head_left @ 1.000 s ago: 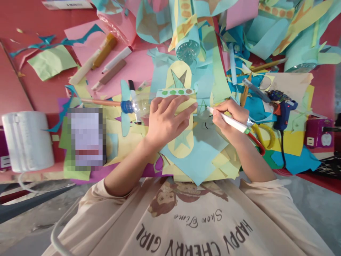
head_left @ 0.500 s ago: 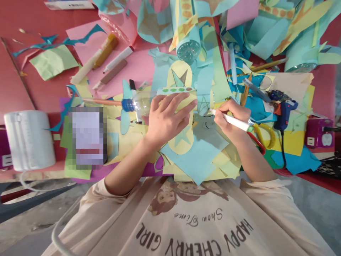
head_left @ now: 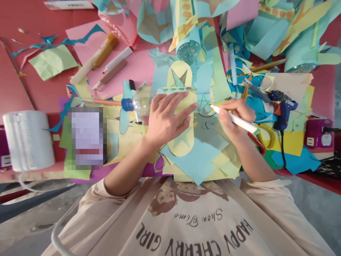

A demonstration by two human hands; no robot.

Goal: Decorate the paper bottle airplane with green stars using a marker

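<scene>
A white marker (head_left: 237, 121) is held in my right hand (head_left: 236, 115), its tip by a green star outline (head_left: 204, 103) on light blue paper. My left hand (head_left: 167, 117) lies with fingers spread over a yellow rounded paper strip (head_left: 182, 142) that bears star shapes. Just above its fingertips runs a narrow strip with green dots (head_left: 174, 90). A clear plastic bottle with a blue cap (head_left: 128, 105) lies left of my left hand, partly hidden by it.
Markers (head_left: 117, 59) lie on pink paper at the upper left. A phone (head_left: 87, 137) and a white case (head_left: 29, 140) are at the left. Yellow-handled scissors (head_left: 269, 137) and a blue glue gun (head_left: 283, 115) lie right of my right hand. Paper-covered bottles (head_left: 188, 46) stand along the top.
My right hand has shifted slightly right with the marker, which is tilted a little more, and the star outline shows more fully. My left hand has barely moved.
</scene>
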